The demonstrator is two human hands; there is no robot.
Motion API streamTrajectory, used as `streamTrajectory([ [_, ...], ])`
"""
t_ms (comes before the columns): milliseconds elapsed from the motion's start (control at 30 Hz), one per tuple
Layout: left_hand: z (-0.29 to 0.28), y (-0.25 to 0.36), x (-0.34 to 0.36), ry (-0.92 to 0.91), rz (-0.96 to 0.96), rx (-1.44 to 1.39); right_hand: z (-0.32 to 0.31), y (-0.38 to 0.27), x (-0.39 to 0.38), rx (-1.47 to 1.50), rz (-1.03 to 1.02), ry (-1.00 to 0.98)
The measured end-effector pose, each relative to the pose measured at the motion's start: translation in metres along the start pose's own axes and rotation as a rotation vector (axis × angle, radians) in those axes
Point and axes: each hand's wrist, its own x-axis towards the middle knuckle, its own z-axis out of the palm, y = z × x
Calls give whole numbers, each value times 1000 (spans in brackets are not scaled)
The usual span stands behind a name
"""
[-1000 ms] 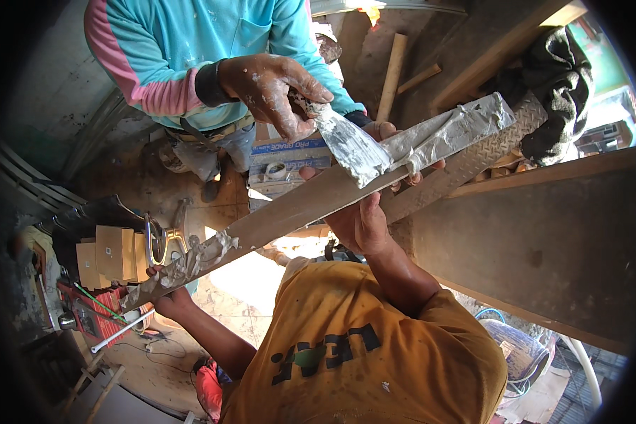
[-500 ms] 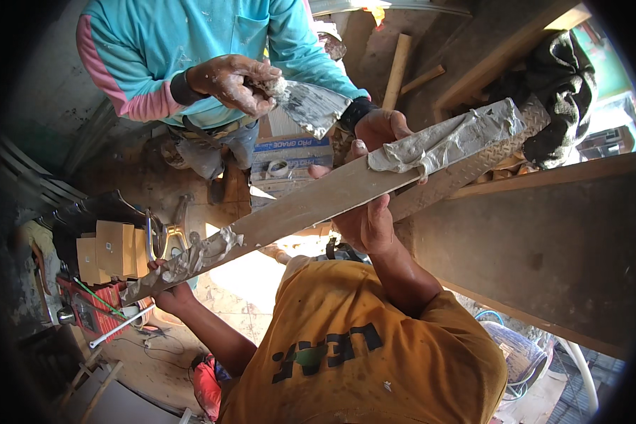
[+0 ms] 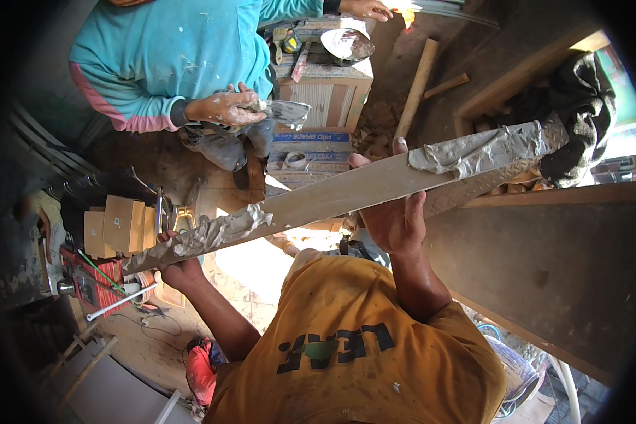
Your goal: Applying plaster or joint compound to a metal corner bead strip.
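A long narrow board (image 3: 339, 189) slants across in front of me, its right end farther away and higher in the picture. Thick grey putty (image 3: 473, 152) is smeared over its right end, and more rough putty (image 3: 222, 230) covers the left part. My left hand (image 3: 181, 274) grips the board near the left end. Around the board right of its middle, my right hand (image 3: 396, 226) holds from beneath, with fingertips showing over the far edge. Opposite me, a co-worker in a teal top holds a putty-coated wide putty knife (image 3: 291, 113), apart from the board.
A dark panel (image 3: 537, 268) with a wooden edge stands at the right, near a textured strip (image 3: 466, 191) behind the board. Small cardboard boxes (image 3: 124, 226) sit at the left. A tape roll (image 3: 296, 161) and a bowl (image 3: 346, 48) rest on stacked boxes beyond.
The co-worker has drawn the putty knife back and taken the other hand off the board, stretching it toward the upper right. My board sits slightly farther right and tilts less.
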Motion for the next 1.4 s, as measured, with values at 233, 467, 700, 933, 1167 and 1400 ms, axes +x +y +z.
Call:
streamTrajectory([
  [233, 27, -8, -16, 75, 13, 17, -3, -1, -4, 16, -26, 40],
  [467, 24, -6, -18, 99, 67, 76, 1, -1, -6, 13, -3, 52],
  [700, 39, -10, -25, 182, 91, 37, 6, -2, -6, -5, 8, 116],
  [933, 37, -11, -28, 162, 85, 17, -2, -2, -7, -1, 6, 49],
  [1167, 33, -11, -33, 210, 126, 57, -2, -4, -12, -4, 16, 69],
  [1400, 25, -7, -29, 149, 65, 82, -1, 2, -15, 31, 12, 136],
])
